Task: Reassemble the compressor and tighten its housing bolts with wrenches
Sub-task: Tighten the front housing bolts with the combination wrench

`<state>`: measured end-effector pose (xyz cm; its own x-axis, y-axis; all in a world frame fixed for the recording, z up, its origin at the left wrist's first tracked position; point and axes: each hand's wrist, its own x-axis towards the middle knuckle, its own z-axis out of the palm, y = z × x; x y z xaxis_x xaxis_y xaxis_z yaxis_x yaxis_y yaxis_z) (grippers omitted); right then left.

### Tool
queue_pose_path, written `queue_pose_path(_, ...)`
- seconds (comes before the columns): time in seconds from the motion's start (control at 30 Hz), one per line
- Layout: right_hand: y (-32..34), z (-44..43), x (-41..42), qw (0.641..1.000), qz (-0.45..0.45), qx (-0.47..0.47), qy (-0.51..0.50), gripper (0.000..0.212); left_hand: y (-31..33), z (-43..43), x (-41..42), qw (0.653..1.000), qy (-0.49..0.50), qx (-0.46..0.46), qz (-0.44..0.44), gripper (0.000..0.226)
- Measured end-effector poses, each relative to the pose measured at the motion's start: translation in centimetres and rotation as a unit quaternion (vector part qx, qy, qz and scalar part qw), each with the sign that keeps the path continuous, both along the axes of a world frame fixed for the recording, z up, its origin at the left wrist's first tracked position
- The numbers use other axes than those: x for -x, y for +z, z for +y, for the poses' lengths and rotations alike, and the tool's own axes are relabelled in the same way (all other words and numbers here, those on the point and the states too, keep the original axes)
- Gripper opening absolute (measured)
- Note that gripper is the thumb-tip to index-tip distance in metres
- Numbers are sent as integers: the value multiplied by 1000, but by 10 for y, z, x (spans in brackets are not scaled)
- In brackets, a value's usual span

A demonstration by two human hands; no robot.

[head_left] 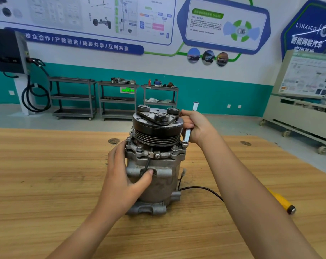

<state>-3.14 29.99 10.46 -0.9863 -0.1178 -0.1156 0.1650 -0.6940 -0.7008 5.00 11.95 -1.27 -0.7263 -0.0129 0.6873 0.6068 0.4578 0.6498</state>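
A grey metal compressor (158,182) stands upright on the wooden table (46,174), its black pulley and clutch plate (156,126) on top. Several housing bolts (139,148) ring the flange below the pulley. My left hand (125,176) wraps the left side of the housing, thumb pressed on the front lug. My right hand (195,126) grips a silver wrench (186,136) held nearly upright at the pulley's right side. The wrench's ring end sits on the right-hand bolt (184,144), and its other end sticks up above my fist.
A black cable (201,188) runs from the compressor's right side across the table. A yellow-handled tool (281,200) lies at the right, partly behind my forearm. Two round holes (113,141) mark the tabletop. Grey carts (119,100) and a cabinet (298,113) stand beyond.
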Motion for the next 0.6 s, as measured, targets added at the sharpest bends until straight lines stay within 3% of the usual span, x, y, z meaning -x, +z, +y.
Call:
queue_pose_path(0.13, -3, 4, -3, 999, -4, 26, -34, 33, 1, 0, -1, 1000, -4, -2, 1, 73)
queue_pose_path(0.33, -10, 12, -19, 981, 17, 79, -177, 31, 3, 0, -4, 1000, -10, 4, -2, 71)
queue_pose_path(0.6, -28, 3, -70, 901, 116, 97, -407, 24, 2, 3, -5, 1000, -10, -2, -12, 76)
